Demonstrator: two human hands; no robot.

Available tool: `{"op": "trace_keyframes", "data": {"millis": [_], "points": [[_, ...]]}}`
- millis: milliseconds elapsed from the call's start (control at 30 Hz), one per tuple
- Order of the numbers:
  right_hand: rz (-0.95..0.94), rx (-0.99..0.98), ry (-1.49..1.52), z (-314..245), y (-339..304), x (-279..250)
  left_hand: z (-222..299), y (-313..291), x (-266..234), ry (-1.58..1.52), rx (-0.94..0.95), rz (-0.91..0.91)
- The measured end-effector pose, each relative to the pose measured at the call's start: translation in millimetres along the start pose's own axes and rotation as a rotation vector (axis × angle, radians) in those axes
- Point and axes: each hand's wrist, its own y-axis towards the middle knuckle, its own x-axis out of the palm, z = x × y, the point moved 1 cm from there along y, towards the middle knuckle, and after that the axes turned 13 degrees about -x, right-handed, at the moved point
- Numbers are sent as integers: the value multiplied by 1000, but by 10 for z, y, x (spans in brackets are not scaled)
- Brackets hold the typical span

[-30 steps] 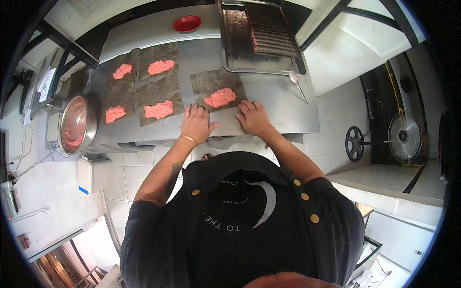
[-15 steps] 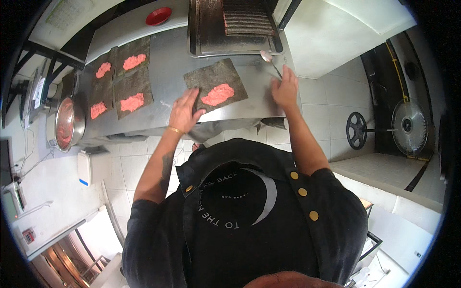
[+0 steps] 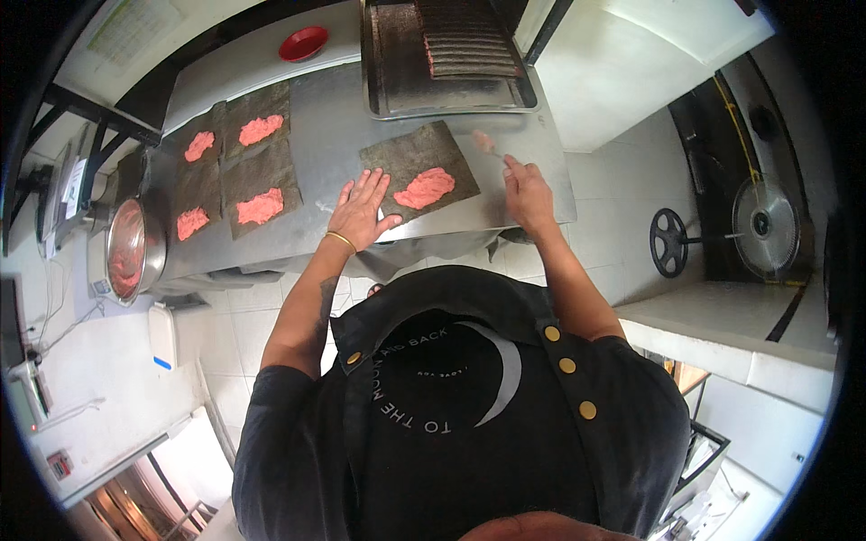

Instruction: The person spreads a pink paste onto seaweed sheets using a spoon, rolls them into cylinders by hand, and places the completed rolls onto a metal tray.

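A dark green seaweed sheet [image 3: 397,153] lies flat on the steel table in front of me, with a pink paste mound [image 3: 425,188] on its nearer part. My left hand [image 3: 360,209] rests on the sheet's left edge, fingers stretched out and holding nothing. To the right of the sheet, my right hand [image 3: 527,194] is closed round the handle of a metal spoon [image 3: 487,142]. The spoon's bowl looks smeared with pink and is a little blurred; it points up and left, apart from the paste.
Several more seaweed sheets [image 3: 245,163] with pink paste lie on the table's left. A metal tray [image 3: 388,81] at the back holds rows of dark filled rolls [image 3: 469,41]. Behind sits a red dish [image 3: 303,43]. A steel bowl [image 3: 153,248] with pink paste stands far left.
My right hand has closed on the spoon, which lay on the table, and lifted it slightly leftward. My left hand stays at the sheet's left edge. The whole view has shifted a little.
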Motion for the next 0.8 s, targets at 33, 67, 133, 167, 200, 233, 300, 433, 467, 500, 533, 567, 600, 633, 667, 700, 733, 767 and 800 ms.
{"op": "trace_keyframes", "data": {"millis": [33, 67, 133, 167, 200, 233, 300, 433, 467, 500, 533, 567, 600, 633, 667, 700, 733, 767, 800], "points": [[-18, -20, 19, -90, -44, -2, 9, 1, 24, 0, 9, 3], [-37, -40, 38, -194, -77, 3, -1, 12, 36, -15, 17, 8], [-89, -48, 4, -402, -112, 49, -15, -3, 40, -47, 31, 11], [-111, -43, -18, -476, -113, 89, -8, -4, 34, -56, 32, 8], [-134, -37, -39, -558, -109, 128, 5, 20, 23, -65, 32, 5], [-194, -15, -86, -711, -65, 122, 8, 11, 24, -74, 24, 0], [-214, -65, -77, -1067, 22, 70, -6, 8, 28, -70, 19, -8], [-332, -109, -178, -1420, 85, 206, -4, 15, 33, -67, 21, -5], [-378, -108, -216, -1456, 85, 211, -8, 13, 44, -66, 19, 1], [-384, -57, -239, -1368, 61, 190, -2, 18, 60, -72, 29, 9], [-391, -8, -260, -1210, 22, 150, -12, 13, 74, -78, 36, 15], [-394, 37, -277, -1082, -5, 88, -27, 16, 69, -79, 39, 26], [-376, 77, -299, -970, -56, -10, -27, 9, 69, -86, 38, 24], [-357, 117, -316, -897, -90, -128, -24, -3, 57, -89, 35, 22], [-339, 155, -333, -856, -104, -181, -18, -14, 51, -92, 31, 20], [-314, 132, -309, -836, -88, -188, -18, -14, 52, -93, 26, 11], [-288, 112, -283, -911, -8, -255, -18, 0, 47, -91, 24, 1], [-257, 93, -256, -969, 48, -281, -21, 9, 41, -86, 23, -7], [-292, 46, -244, -1020, 93, -224, -15, 2, 45, -82, 21, -8]]}}
